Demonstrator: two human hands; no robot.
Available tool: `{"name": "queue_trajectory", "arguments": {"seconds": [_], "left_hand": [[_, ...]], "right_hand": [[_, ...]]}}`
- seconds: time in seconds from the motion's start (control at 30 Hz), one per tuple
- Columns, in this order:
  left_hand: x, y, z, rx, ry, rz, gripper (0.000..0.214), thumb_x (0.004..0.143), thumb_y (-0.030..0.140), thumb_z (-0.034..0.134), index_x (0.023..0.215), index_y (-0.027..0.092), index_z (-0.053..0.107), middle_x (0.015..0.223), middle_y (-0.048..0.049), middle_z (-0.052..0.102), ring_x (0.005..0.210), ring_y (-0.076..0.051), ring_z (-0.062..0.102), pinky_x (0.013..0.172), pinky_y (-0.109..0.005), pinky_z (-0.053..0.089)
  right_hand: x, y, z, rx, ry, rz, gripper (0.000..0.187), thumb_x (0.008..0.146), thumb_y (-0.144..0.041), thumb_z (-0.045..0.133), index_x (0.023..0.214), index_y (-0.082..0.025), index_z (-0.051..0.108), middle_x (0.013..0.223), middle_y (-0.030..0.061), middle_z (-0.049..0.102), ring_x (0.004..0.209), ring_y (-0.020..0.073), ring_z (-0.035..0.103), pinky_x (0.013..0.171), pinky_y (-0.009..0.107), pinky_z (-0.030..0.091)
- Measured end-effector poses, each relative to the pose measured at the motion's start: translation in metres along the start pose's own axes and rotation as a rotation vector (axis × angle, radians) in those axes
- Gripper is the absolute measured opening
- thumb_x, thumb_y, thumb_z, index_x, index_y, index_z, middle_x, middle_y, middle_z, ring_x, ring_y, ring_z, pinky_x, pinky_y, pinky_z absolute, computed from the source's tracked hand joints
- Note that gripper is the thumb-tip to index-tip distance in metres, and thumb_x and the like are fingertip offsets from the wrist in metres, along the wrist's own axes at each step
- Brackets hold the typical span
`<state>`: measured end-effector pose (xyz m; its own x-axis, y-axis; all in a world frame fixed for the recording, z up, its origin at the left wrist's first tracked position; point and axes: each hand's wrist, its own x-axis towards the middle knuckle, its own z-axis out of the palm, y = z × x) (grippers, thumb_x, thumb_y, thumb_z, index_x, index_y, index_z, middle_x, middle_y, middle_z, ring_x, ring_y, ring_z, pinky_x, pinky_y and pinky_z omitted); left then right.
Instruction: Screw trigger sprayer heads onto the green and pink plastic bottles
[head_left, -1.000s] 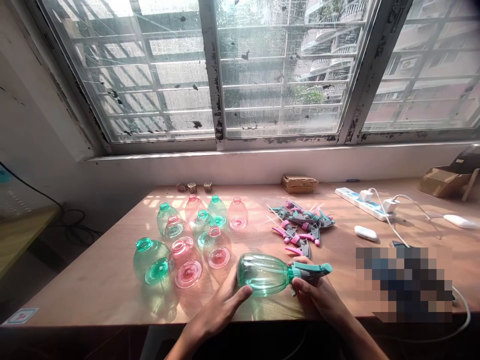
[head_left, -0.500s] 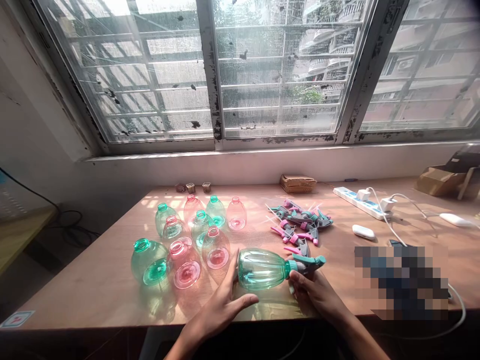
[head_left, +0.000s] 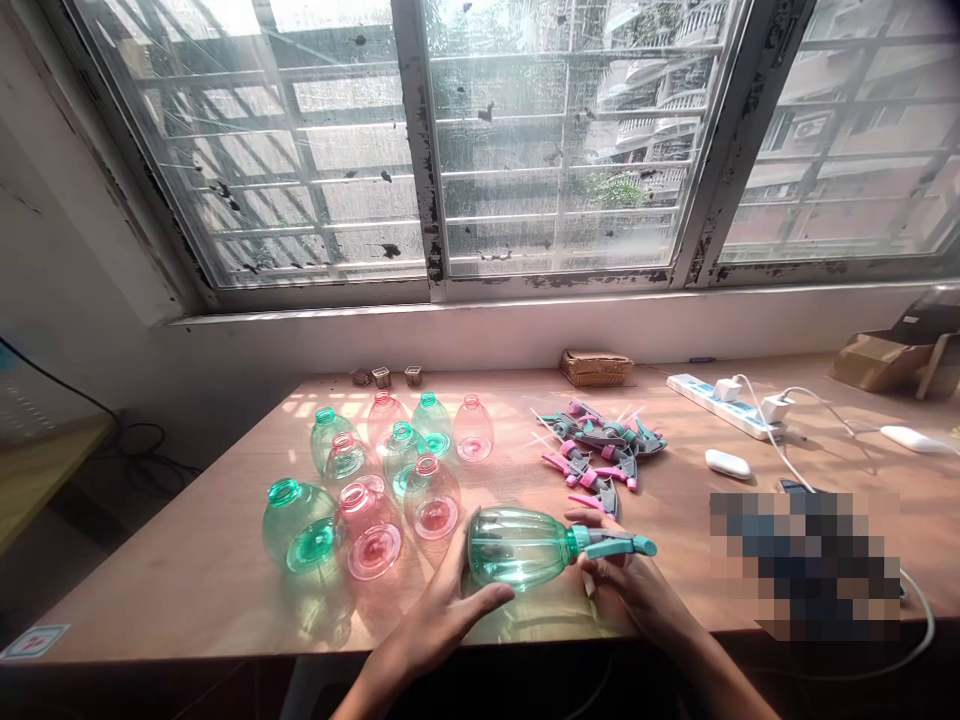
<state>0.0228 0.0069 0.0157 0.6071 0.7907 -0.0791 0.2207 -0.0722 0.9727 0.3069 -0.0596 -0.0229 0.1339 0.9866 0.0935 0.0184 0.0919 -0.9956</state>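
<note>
A clear green spray bottle (head_left: 517, 547) lies on its side just above the wooden table (head_left: 187, 570) near the front edge. My left hand (head_left: 442, 612) cups its round base, thumb underneath. My right hand (head_left: 628, 583) grips the neck, where a teal and grey trigger head (head_left: 611, 544) is fitted and points right. To the left stands a cluster of several open green and pink bottles (head_left: 375, 470). Behind my right hand lies a heap of pink and teal trigger heads (head_left: 600, 450).
A white power strip (head_left: 724, 400) with plugs and cables lies at the back right, with a white oval object (head_left: 727, 463) in front of it. A small woven box (head_left: 598, 367) sits by the wall. A cardboard box (head_left: 877, 362) stands far right. A pixelated patch covers the right front.
The green bottle has turned between my hands, so the trigger head now points more level to the right. My left thumb has shifted under the bottle's base.
</note>
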Motion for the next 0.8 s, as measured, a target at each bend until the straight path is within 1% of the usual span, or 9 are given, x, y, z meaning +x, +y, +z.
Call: {"name": "queue_trajectory", "arguments": {"seconds": [0.07, 0.1, 0.17, 0.23, 0.3, 0.4, 0.53, 0.67, 0.8], "left_hand": [[0.0, 0.001, 0.0, 0.012, 0.019, -0.003, 0.114, 0.084, 0.053, 0.088, 0.175, 0.025, 0.024, 0.185, -0.0129, 0.02, 0.172, -0.039, 0.014, 0.14, -0.058, 0.013], [0.0, 0.001, 0.0, 0.014, 0.026, -0.001, 0.117, 0.082, 0.051, 0.091, 0.175, 0.025, 0.024, 0.185, -0.0138, 0.02, 0.171, -0.04, 0.015, 0.14, -0.058, 0.014], [0.001, -0.001, 0.001, 0.002, 0.035, 0.018, 0.12, 0.079, 0.046, 0.094, 0.174, 0.025, 0.024, 0.184, -0.0159, 0.024, 0.17, -0.04, 0.02, 0.139, -0.058, 0.018], [0.004, -0.005, 0.001, -0.018, 0.041, 0.061, 0.119, 0.077, 0.044, 0.095, 0.172, 0.025, 0.027, 0.181, -0.0178, 0.03, 0.168, -0.04, 0.027, 0.138, -0.057, 0.023], [0.007, -0.01, 0.002, -0.029, 0.048, 0.1, 0.113, 0.076, 0.043, 0.096, 0.168, 0.025, 0.034, 0.176, -0.0187, 0.038, 0.164, -0.041, 0.035, 0.136, -0.057, 0.029], [0.009, -0.015, 0.004, -0.023, 0.066, 0.119, 0.105, 0.073, 0.043, 0.098, 0.162, 0.026, 0.044, 0.17, -0.018, 0.046, 0.16, -0.043, 0.042, 0.134, -0.057, 0.034], [0.008, -0.017, 0.007, -0.007, 0.108, 0.124, 0.103, 0.073, 0.044, 0.099, 0.16, 0.03, 0.047, 0.172, -0.0147, 0.044, 0.162, -0.044, 0.039, 0.133, -0.059, 0.036], [0.005, -0.015, 0.012, 0.016, 0.156, 0.12, 0.099, 0.073, 0.044, 0.099, 0.159, 0.034, 0.051, 0.173, -0.0116, 0.045, 0.165, -0.044, 0.034, 0.134, -0.062, 0.033], [0.002, -0.015, 0.015, 0.05, 0.196, 0.123, 0.096, 0.074, 0.043, 0.099, 0.158, 0.035, 0.054, 0.172, -0.0115, 0.047, 0.165, -0.046, 0.031, 0.132, -0.065, 0.036]], "right_hand": [[0.002, 0.005, 0.002, 0.006, 0.06, -0.003, 0.044, 0.083, -0.069, 0.082, 0.101, -0.028, 0.08, 0.096, 0.0091, 0.074, 0.11, 0.0374, 0.069, 0.103, 0.052, 0.056], [0.002, 0.006, 0.003, 0.009, 0.076, 0.003, 0.047, 0.082, -0.071, 0.082, 0.102, -0.028, 0.08, 0.099, 0.0096, 0.074, 0.107, 0.0367, 0.069, 0.1, 0.051, 0.057], [0.003, 0.006, 0.005, 0.022, 0.078, 0.024, 0.051, 0.08, -0.075, 0.083, 0.099, -0.028, 0.079, 0.098, 0.0092, 0.074, 0.095, 0.0329, 0.068, 0.089, 0.047, 0.059], [0.002, 0.006, 0.005, 0.037, 0.069, 0.036, 0.053, 0.078, -0.077, 0.083, 0.096, -0.027, 0.077, 0.092, 0.0064, 0.072, 0.081, 0.0273, 0.066, 0.082, 0.043, 0.058], [0.002, 0.007, 0.005, 0.046, 0.057, 0.048, 0.051, 0.079, -0.075, 0.084, 0.092, -0.026, 0.075, 0.08, 0.0023, 0.068, 0.07, 0.0227, 0.061, 0.074, 0.039, 0.056], [0.003, 0.01, 0.004, 0.045, 0.051, 0.074, 0.051, 0.078, -0.073, 0.087, 0.083, -0.024, 0.073, 0.067, -0.0016, 0.062, 0.059, 0.0179, 0.055, 0.062, 0.033, 0.05], [0.007, 0.014, 0.004, 0.048, 0.052, 0.108, 0.056, 0.077, -0.074, 0.088, 0.071, -0.022, 0.068, 0.056, -0.0019, 0.059, 0.048, 0.0163, 0.052, 0.051, 0.031, 0.042], [0.009, 0.014, 0.006, 0.048, 0.06, 0.129, 0.058, 0.078, -0.076, 0.086, 0.073, -0.02, 0.07, 0.048, -0.0034, 0.056, 0.042, 0.015, 0.049, 0.047, 0.029, 0.037], [0.007, 0.009, 0.009, 0.044, 0.069, 0.125, 0.059, 0.079, -0.076, 0.085, 0.072, -0.019, 0.074, 0.046, -0.0039, 0.054, 0.04, 0.0133, 0.047, 0.047, 0.028, 0.035]]}}
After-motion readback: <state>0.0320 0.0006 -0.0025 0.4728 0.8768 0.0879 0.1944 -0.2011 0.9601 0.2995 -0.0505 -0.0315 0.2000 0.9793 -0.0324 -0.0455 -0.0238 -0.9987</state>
